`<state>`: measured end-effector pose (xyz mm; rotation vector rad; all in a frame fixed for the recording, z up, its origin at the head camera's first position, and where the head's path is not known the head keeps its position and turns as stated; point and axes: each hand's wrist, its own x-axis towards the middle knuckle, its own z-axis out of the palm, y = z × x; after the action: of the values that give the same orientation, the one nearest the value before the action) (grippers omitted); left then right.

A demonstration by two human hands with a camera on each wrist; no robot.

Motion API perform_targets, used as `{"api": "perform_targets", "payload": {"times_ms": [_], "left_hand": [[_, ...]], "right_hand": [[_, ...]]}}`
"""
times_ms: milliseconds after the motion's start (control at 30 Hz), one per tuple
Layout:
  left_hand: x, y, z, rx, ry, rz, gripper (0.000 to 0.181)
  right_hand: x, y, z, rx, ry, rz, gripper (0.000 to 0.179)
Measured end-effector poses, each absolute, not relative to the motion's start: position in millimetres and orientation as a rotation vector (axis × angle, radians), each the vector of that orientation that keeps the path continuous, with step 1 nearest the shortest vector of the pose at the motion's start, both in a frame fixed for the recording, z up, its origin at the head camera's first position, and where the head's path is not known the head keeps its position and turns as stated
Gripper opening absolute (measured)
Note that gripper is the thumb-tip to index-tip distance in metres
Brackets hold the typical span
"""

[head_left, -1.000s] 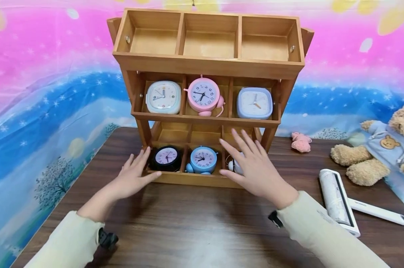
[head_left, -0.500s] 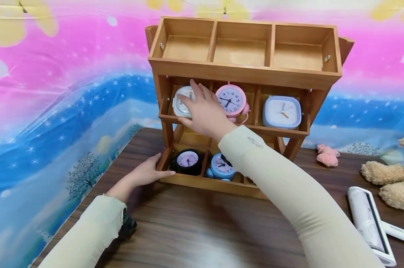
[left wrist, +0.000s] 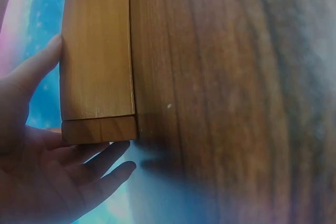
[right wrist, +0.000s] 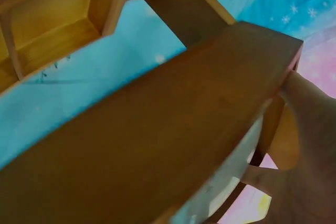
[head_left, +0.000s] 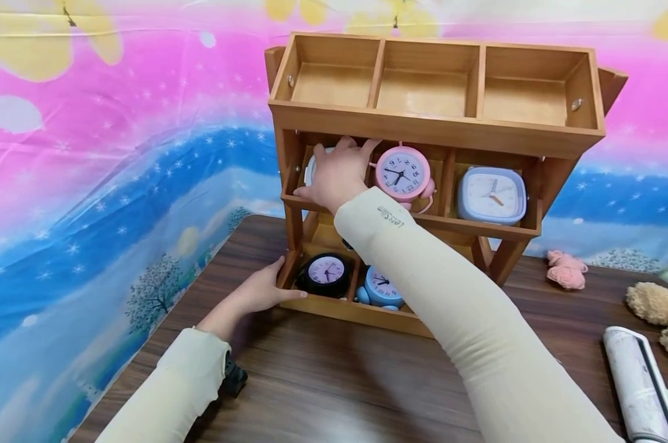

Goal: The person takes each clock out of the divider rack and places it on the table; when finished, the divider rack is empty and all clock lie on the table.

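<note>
A wooden three-tier rack [head_left: 433,122] stands on the table, with alarm clocks in its middle and lower tiers. My right hand [head_left: 342,175] reaches into the middle tier's left compartment and grips a white alarm clock [head_left: 310,170], its fingers bent over it and hiding most of it. To its right sit a pink twin-bell alarm clock [head_left: 403,172] and a pale-blue square one [head_left: 491,194]. Below, my left hand [head_left: 262,288] rests against the rack's lower left corner, fingers nearly straight and thumb along the front, beside a black alarm clock [head_left: 326,272]. A blue alarm clock [head_left: 382,286] is partly covered by my right sleeve.
Three bare compartments form the top tier. On the dark wooden table [head_left: 312,369] lie a pink yarn-like lump [head_left: 566,271] and a white roller tool [head_left: 638,381] at the right. Plush legs [head_left: 657,303] show at the right edge. A printed cloth [head_left: 146,154] hangs behind.
My right hand has moved from before the lower right compartment up and left to the white alarm clock and closed over it. The left hand stays at the corner; the view has shifted left.
</note>
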<state>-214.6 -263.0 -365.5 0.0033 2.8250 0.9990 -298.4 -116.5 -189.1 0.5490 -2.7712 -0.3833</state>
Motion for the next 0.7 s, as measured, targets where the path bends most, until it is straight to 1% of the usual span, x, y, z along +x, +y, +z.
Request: {"api": "perform_targets", "payload": {"times_ms": [133, 267, 500, 700], "left_hand": [[-215, -260, -365, -0.018, 2.816, 0.997, 0.103], [-217, -259, -367, -0.028, 2.815, 0.994, 0.104], [-218, -259, -370, -0.040, 2.817, 0.989, 0.103], [-217, -265, -368, -0.041, 2.811, 0.990, 0.103]], "right_hand": [[-299, -117, -183, 0.530, -2.835, -0.409, 0.100], [-305, -115, -183, 0.517, -2.894, -0.342, 0.100], [-306, -107, -184, 0.582, -2.869, -0.056, 0.103], [-300, -105, -185, 0.680, -2.772, 0.179, 0.102]]}}
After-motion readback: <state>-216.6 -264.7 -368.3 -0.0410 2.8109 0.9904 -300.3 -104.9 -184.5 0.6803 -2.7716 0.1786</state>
